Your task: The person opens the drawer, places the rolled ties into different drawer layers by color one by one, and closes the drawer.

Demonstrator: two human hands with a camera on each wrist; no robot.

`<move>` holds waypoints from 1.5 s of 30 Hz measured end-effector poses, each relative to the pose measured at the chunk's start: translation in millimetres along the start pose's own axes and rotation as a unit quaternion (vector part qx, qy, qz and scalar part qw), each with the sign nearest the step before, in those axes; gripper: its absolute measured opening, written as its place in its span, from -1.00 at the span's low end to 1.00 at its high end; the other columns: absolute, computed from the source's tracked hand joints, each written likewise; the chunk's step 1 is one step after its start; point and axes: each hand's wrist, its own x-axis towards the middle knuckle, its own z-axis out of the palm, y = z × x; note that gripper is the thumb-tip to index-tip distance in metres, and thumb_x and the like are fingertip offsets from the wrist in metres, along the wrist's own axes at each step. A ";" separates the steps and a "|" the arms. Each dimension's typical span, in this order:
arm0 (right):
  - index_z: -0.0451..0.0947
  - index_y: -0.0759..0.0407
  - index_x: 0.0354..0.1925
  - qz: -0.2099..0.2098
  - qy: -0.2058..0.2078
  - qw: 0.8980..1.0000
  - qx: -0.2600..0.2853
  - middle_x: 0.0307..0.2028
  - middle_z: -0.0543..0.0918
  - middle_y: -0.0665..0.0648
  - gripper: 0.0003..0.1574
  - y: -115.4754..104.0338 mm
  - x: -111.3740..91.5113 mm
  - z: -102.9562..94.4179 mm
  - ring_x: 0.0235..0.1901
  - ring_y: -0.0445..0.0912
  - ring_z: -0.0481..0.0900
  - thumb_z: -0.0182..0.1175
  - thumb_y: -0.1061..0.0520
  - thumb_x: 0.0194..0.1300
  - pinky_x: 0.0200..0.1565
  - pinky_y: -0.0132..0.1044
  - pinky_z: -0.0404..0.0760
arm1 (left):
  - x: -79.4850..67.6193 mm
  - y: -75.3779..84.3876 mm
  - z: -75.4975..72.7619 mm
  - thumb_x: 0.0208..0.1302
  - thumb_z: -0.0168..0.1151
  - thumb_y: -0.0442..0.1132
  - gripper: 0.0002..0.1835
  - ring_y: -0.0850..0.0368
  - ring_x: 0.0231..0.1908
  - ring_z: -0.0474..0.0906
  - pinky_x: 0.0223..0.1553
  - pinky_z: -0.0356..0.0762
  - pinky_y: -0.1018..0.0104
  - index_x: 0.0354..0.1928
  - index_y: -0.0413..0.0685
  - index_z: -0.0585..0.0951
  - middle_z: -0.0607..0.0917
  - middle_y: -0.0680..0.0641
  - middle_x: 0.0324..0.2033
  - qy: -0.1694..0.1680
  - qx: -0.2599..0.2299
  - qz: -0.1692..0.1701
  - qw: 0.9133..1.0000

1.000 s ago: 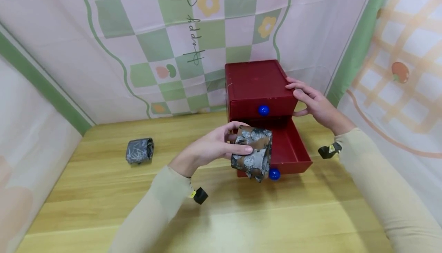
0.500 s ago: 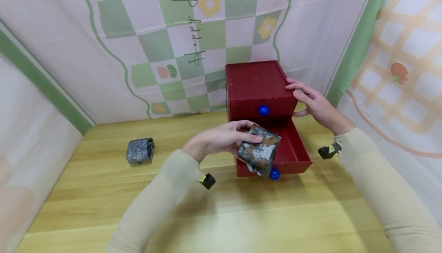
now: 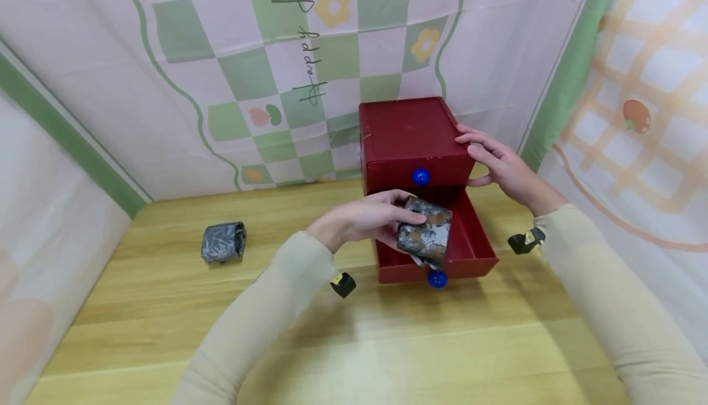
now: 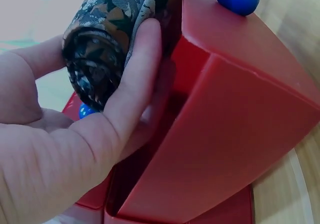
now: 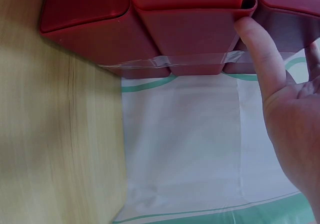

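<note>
My left hand (image 3: 362,217) grips a rolled cloth (image 3: 428,233) in a brown, grey and dark green camouflage print, thumb on top. In the head view the roll overlaps the pulled-out drawer (image 3: 470,268) of a red drawer cabinet (image 3: 409,128). Seen from the left wrist, the roll's coiled end (image 4: 95,66) faces the camera, beside the drawer's wall (image 4: 215,129). My right hand (image 3: 503,168) rests on the cabinet's right side, fingers near the top edge and thumb lower down. The right wrist view has its thumb (image 5: 262,54) touching the red casing.
A second rolled cloth (image 3: 223,242), dark grey with light streaks, lies on the wooden table (image 3: 166,325) to the left. Blue ball knobs sit on the upper drawer (image 3: 421,177) and the pulled-out one. Printed curtains (image 3: 332,61) stand behind and at both sides.
My left hand has moved right and slightly away with the camouflage roll, turning it on the way, so it overlaps more of the drawer. My right hand stays on the cabinet.
</note>
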 end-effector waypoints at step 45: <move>0.40 0.17 0.36 -0.006 -0.006 1.000 0.011 0.58 0.03 -0.02 -0.54 0.8 0.0 -0.4 0.46 0.00 0.11 -0.08 0.06 0.64 -0.27 -0.07 0.75 | 33.6 -10.0 10.4 0.42 0.27 -0.26 -0.21 -0.14 0.38 0.30 0.07 0.59 -0.12 0.55 0.04 0.09 0.06 -0.17 0.54 0.093 0.084 -0.021 0.992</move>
